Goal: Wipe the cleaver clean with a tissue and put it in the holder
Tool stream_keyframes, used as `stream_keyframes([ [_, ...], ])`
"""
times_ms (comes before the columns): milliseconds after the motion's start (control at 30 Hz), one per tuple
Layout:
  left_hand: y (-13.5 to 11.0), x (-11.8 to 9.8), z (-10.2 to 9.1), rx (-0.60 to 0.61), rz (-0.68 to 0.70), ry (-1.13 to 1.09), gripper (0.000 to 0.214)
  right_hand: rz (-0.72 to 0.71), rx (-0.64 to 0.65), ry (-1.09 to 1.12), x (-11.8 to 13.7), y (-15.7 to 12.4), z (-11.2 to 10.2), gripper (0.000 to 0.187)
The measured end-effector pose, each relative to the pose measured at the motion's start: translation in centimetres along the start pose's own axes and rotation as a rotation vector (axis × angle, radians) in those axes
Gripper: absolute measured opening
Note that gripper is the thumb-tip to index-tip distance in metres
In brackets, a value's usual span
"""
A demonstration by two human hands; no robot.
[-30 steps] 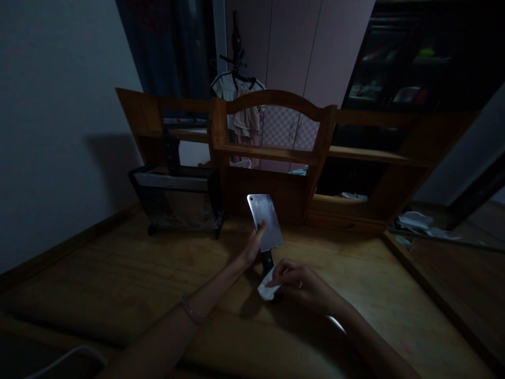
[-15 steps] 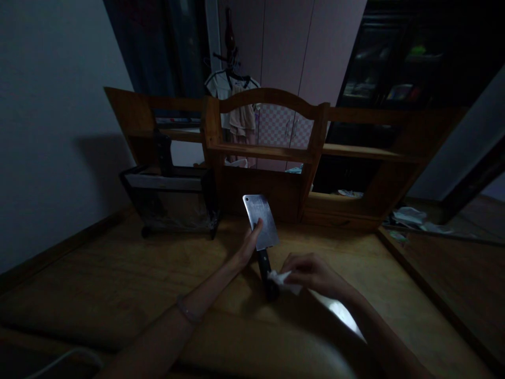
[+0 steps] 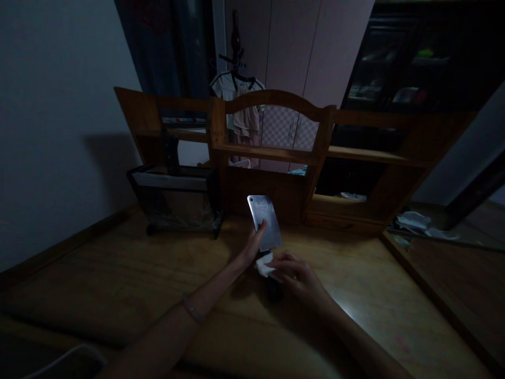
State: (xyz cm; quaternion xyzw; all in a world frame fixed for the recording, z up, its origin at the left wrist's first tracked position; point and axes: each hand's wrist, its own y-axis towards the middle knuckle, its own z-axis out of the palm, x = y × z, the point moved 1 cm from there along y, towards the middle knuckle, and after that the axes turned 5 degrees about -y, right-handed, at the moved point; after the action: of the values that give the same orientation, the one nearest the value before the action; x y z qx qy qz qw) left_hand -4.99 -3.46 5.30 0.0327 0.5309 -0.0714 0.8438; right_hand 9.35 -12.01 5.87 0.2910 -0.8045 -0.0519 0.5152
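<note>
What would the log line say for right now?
left hand: grips knife blade | right hand: holds cloth at handle | scene: dim, wooden table

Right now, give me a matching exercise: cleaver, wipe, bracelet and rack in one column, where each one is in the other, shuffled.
1 cleaver
2 white wipe
3 bracelet
4 black rack

A on the desk, far left
B in the right hand
C blade in the left hand
D around the left wrist

Pairs: 1-C, 2-B, 3-D, 4-A
</note>
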Motion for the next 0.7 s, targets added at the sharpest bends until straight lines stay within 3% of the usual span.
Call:
stream_keyframes([
  [700, 0.0, 0.1, -0.1, -0.022, 0.019, -0.020, 0.057, 0.034, 0.306, 0.041, 0.8, -0.7, -1.3, 0.017],
])
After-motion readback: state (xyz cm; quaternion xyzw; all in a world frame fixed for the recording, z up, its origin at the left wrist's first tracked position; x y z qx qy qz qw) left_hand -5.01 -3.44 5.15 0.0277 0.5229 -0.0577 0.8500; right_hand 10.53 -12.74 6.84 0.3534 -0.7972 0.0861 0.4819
